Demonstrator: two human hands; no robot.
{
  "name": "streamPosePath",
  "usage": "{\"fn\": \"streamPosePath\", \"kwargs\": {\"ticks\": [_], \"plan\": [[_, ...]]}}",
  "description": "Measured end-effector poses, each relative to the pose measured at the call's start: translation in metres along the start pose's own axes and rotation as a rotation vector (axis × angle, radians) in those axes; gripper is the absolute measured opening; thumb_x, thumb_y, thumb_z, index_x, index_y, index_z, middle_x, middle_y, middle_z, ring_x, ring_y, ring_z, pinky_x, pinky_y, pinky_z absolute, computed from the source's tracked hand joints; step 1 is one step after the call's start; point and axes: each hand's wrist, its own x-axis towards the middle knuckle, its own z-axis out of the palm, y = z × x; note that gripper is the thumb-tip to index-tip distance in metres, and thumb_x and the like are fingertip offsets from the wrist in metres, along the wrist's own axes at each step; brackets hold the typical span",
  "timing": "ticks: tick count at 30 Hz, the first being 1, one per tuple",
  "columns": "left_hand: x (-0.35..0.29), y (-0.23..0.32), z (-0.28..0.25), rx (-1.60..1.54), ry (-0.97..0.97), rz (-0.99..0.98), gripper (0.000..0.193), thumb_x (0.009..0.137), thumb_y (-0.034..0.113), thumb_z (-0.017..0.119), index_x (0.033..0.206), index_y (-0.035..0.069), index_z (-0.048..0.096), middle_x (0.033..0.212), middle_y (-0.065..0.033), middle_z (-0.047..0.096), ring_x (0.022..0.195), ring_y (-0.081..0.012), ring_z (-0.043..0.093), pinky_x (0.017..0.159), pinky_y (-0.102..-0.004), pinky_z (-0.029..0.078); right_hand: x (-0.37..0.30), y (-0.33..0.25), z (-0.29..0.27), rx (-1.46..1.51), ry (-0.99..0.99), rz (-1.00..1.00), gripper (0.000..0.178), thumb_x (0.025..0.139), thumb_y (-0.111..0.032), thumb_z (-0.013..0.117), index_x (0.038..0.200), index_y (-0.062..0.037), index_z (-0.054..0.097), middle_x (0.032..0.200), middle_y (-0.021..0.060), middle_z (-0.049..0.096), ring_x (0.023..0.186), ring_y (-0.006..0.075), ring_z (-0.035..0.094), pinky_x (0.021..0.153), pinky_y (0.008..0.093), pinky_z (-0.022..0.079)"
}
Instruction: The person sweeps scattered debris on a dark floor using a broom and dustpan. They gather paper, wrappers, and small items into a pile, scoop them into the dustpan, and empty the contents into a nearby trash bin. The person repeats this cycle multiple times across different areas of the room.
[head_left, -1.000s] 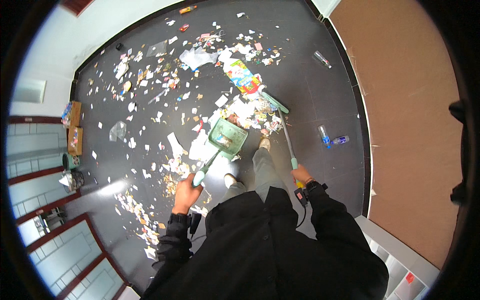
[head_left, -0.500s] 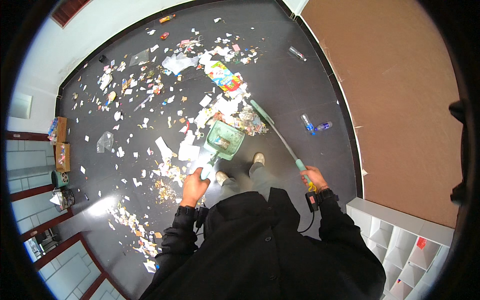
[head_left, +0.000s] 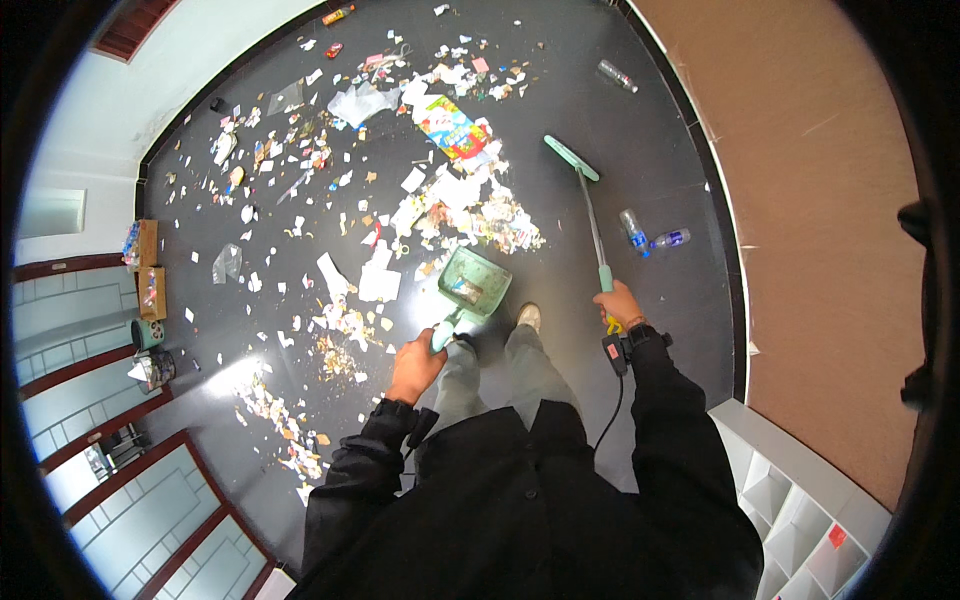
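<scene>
My left hand (head_left: 416, 366) is closed round the handle of a light green dustpan (head_left: 494, 292). The pan lies in front of my feet with a small scrap in it. My right hand (head_left: 620, 305) grips the green handle end of a broom (head_left: 597, 235) with a thin metal pole. Its long green head (head_left: 572, 158) is at the far right, apart from the litter. A heap of paper and crumpled scraps (head_left: 455, 205) spreads just beyond the pan. A colourful flat package (head_left: 452, 128) lies at the heap's far end.
Scraps cover the dark floor to the left, with a clear plastic bag (head_left: 360, 103) among them. Two plastic bottles, one of them upright in view (head_left: 633, 230), lie right of the broom pole. Cardboard boxes (head_left: 150, 290) line the left wall. A white cubby shelf (head_left: 800, 515) stands near right.
The broom head has moved from beside the heap to the right and farther away. The dustpan, still in my left hand, has shifted slightly away from the heap. The whole view has also shifted.
</scene>
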Motion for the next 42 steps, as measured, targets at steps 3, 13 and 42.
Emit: {"fn": "streamPosePath", "kwargs": {"ticks": [3,13,42], "plan": [[0.009,0.013,0.022,0.015,-0.031,0.006,0.036,0.075,0.021,0.063,0.107,0.006,0.056,0.082,-0.0248,0.063,0.082,-0.0436,0.06,0.075,-0.0496,0.048,0.017,0.034,0.003,-0.187,-0.056,0.094,0.03,0.075,-0.006,0.057,0.1,0.0037,0.043,0.071,0.0126,0.055,0.053,0.022,0.058,0.042,0.0374,0.046],[0.01,0.011,0.044,0.01,-0.02,0.031,0.033,0.076,0.023,0.063,0.102,0.004,0.055,0.083,-0.0245,0.064,0.083,-0.0436,0.06,0.075,-0.0506,0.047,-0.041,0.103,0.008,-0.508,-0.126,0.155,0.044,0.076,-0.007,0.054,0.113,0.0072,0.036,0.081,0.0228,0.061,0.057,0.0295,0.064,0.051,0.0402,0.052],[-0.039,-0.076,0.074,-0.178,-0.064,0.086,0.034,0.073,0.022,0.062,0.1,0.002,0.054,0.088,-0.0246,0.064,0.089,-0.0417,0.06,0.081,-0.0481,0.046,-0.24,0.098,0.05,-0.691,-0.349,0.184,0.038,0.077,-0.008,0.057,0.112,-0.0008,0.047,0.071,0.0072,0.055,0.051,0.0173,0.053,0.045,0.033,0.043]]}}
